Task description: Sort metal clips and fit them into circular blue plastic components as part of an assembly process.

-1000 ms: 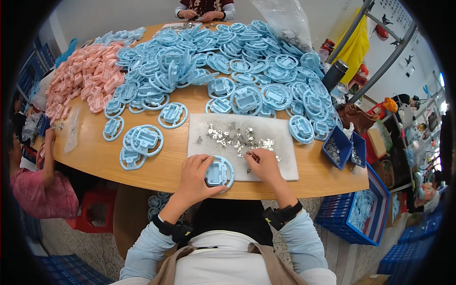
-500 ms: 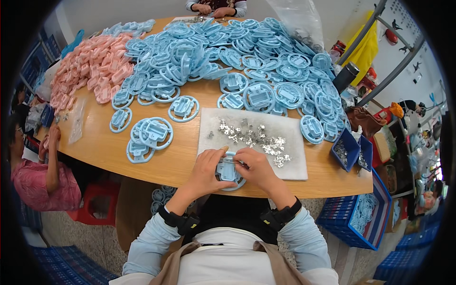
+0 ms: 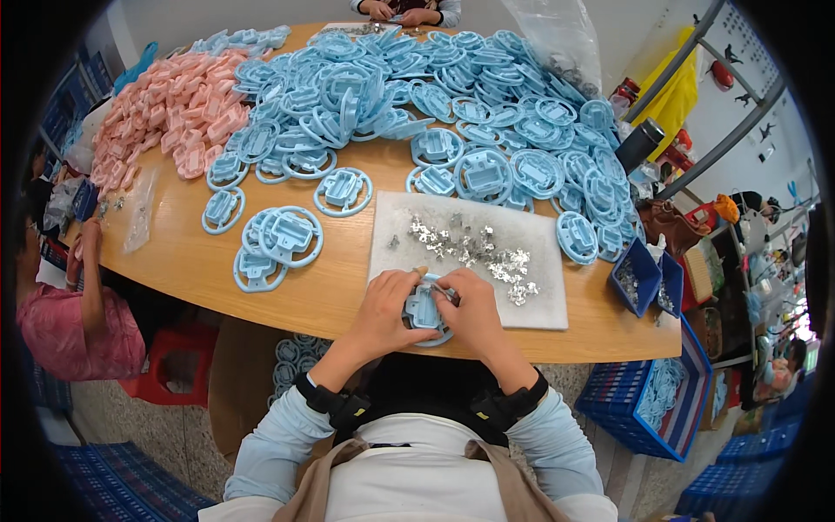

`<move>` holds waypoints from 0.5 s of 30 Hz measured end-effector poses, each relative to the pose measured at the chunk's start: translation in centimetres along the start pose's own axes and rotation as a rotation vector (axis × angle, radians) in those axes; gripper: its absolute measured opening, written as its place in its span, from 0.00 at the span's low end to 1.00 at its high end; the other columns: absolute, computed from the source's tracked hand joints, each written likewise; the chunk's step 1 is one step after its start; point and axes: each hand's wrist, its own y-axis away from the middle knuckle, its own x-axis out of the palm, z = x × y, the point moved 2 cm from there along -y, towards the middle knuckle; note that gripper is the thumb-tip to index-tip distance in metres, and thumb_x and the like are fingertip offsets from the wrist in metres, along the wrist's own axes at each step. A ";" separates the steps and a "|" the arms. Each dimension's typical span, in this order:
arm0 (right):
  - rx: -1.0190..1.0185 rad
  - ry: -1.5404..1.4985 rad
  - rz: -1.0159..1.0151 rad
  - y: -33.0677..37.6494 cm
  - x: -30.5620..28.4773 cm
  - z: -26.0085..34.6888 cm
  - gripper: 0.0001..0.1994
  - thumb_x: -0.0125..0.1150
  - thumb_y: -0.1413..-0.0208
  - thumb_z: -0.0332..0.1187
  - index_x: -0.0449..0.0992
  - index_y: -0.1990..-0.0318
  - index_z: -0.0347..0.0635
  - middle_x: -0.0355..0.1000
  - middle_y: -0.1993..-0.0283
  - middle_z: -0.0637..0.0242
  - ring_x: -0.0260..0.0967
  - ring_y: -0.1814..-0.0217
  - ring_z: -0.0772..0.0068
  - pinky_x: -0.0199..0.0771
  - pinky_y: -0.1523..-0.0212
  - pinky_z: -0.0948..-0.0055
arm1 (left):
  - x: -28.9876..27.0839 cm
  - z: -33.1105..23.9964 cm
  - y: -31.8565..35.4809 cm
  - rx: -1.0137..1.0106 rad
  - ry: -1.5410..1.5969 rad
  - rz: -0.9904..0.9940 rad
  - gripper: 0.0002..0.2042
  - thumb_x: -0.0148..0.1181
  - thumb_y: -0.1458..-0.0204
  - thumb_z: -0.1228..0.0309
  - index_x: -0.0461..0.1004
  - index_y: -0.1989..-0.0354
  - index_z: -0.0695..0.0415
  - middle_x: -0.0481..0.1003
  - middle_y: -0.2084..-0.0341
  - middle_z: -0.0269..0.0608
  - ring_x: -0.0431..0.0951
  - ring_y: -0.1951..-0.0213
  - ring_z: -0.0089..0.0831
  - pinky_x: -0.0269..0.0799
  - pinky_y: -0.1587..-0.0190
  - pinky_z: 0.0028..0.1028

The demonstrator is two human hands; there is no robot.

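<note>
Right of the frame's lower centre, the left hand (image 3: pixel 383 309) has its grip pinching a round light-blue part (image 3: pixel 424 311) over the tabletop (image 3: pixel 317 304). The right hand (image 3: pixel 474 309) meets it, fingertips pinching a slim dark piece (image 3: pixel 447 294), too small to identify; silvery clips (image 3: pixel 513 264) lie above on a white mat (image 3: pixel 550 315).

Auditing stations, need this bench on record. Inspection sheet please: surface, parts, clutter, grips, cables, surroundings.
Surface: wooden table; white mat on it.
Parts: blue ring in hand; metal bits loose on the mat; blue pile; pink pile.
Clutter: clear bag and dark flask by the blue pile.
Grips: left grip holds the blue ring near the mat's near edge; right grip at its right side, contents unclear.
Cables: nothing seen.
Surroundings: seated person and red stool at left; blue crate at right.
</note>
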 end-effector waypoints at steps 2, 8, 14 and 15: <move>-0.061 0.043 -0.066 0.2 0.4 -0.3 0.06 0.60 0.56 0.22 0.76 0.67 0.35 0.70 0.69 0.59 0.69 0.74 0.62 0.69 0.74 0.70 | 0.1 -0.1 -0.1 0.005 0.002 -0.016 0.39 0.75 0.73 0.61 0.66 0.48 0.62 0.70 0.60 0.47 0.68 0.55 0.45 0.63 0.51 0.38; -0.011 -0.016 -0.126 0.3 0.5 0.2 0.07 0.60 0.57 0.23 0.77 0.67 0.35 0.69 0.70 0.58 0.69 0.75 0.60 0.69 0.74 0.68 | 0.1 0.4 -0.1 0.027 -0.016 -0.022 0.39 0.76 0.75 0.62 0.67 0.49 0.63 0.70 0.61 0.47 0.69 0.56 0.45 0.64 0.52 0.38; -0.073 0.144 0.059 0.6 -0.2 1.0 0.07 0.59 0.56 0.28 0.77 0.66 0.41 0.69 0.70 0.60 0.71 0.73 0.55 0.71 0.72 0.63 | -0.2 0.8 0.0 0.014 0.032 0.003 0.39 0.74 0.73 0.64 0.66 0.48 0.63 0.71 0.60 0.46 0.69 0.55 0.44 0.65 0.51 0.38; -0.114 0.220 0.078 0.5 0.0 1.4 0.07 0.59 0.55 0.29 0.77 0.67 0.42 0.70 0.70 0.60 0.71 0.73 0.55 0.71 0.72 0.63 | -0.2 0.9 0.0 0.015 0.022 0.006 0.38 0.74 0.72 0.64 0.66 0.47 0.63 0.71 0.60 0.46 0.69 0.54 0.44 0.65 0.50 0.38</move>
